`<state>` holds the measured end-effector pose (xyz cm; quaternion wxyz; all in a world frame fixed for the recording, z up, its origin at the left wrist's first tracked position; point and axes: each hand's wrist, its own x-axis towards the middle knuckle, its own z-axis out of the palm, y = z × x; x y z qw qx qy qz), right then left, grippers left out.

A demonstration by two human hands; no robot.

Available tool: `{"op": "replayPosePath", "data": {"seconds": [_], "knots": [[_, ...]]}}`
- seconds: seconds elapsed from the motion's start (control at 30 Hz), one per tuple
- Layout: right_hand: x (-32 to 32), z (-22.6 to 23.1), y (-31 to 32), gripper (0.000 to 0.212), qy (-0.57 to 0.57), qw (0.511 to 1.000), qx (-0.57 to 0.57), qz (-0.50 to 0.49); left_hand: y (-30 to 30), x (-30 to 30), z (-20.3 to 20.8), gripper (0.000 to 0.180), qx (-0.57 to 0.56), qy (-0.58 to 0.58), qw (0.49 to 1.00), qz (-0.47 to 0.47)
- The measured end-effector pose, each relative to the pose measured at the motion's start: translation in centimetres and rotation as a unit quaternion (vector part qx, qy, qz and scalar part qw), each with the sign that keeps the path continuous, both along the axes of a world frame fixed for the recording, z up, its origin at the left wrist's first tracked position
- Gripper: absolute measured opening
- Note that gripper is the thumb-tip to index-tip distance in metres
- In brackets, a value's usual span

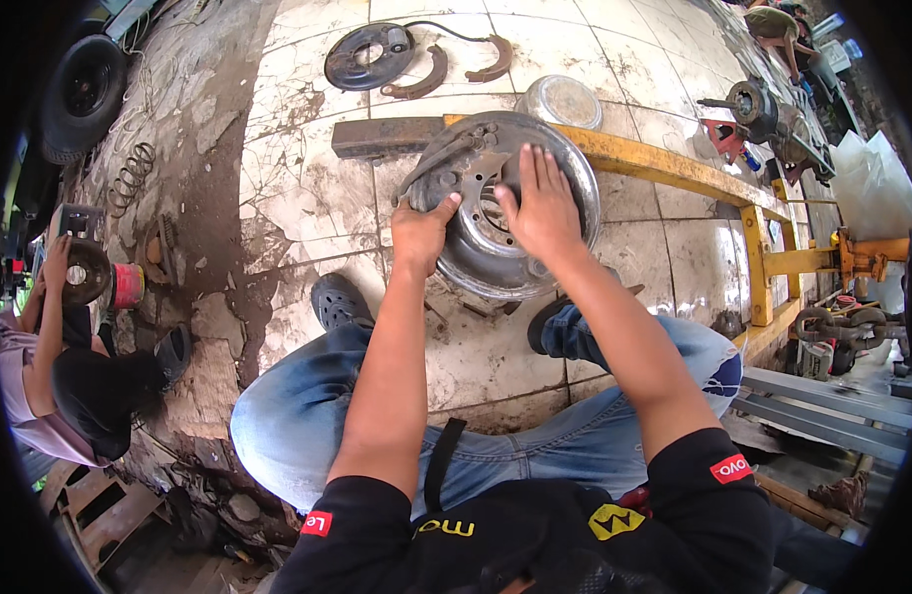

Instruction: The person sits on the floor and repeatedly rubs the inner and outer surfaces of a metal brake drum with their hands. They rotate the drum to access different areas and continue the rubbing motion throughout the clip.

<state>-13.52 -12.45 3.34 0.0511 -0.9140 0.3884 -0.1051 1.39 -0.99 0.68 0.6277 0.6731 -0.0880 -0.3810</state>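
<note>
A round, worn metal brake drum (565,252) is tilted in front of me between my shoes, its hub holes showing. My left hand (419,230) grips its left side, thumb on top and fingers mostly hidden. Flat across its right part lies my right hand (547,206), fingers stretched out. A dark piece (512,176) shows beside that hand's fingers; its kind I cannot make out. Along the drum's upper left runs a dark curved part (441,158).
Beyond lie a dark brake backing plate (369,56) and curved brake shoes (421,77). A silver round drum (562,102) stands behind a yellow metal frame (664,158). At left, a person's hands (57,262) hold a disc-shaped part beside a red can (128,285). A coil spring (131,178) lies farther back.
</note>
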Motion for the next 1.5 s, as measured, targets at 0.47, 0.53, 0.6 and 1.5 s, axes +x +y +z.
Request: {"op": "replayPosePath", "data": {"seconds": [0.47, 0.53, 0.6, 1.5], "knots": [[2.5, 0.6, -1.3, 0.074, -0.022, 0.999, 0.022, -0.042, 0.2, -1.0, 2.8, 0.049, -0.008, 0.014, 0.999, 0.036], [2.0, 0.5, 0.7, 0.075, 0.015, 0.999, 0.021, -0.04, 0.2, -0.7, 1.0, 0.049, -0.011, -0.017, 0.999, 0.044], [1.2, 0.0, 1.3, 0.076, 0.05, 0.998, 0.004, -0.029, 0.0, -0.3, 0.6, 0.048, 0.014, -0.02, 0.999, 0.033], [-2.6, -0.2, 2.5, 0.069, 0.009, 1.0, 0.017, 0.01, -0.4, 0.0, 1.1, 0.057, 0.028, -0.001, 1.0, -0.007]]}}
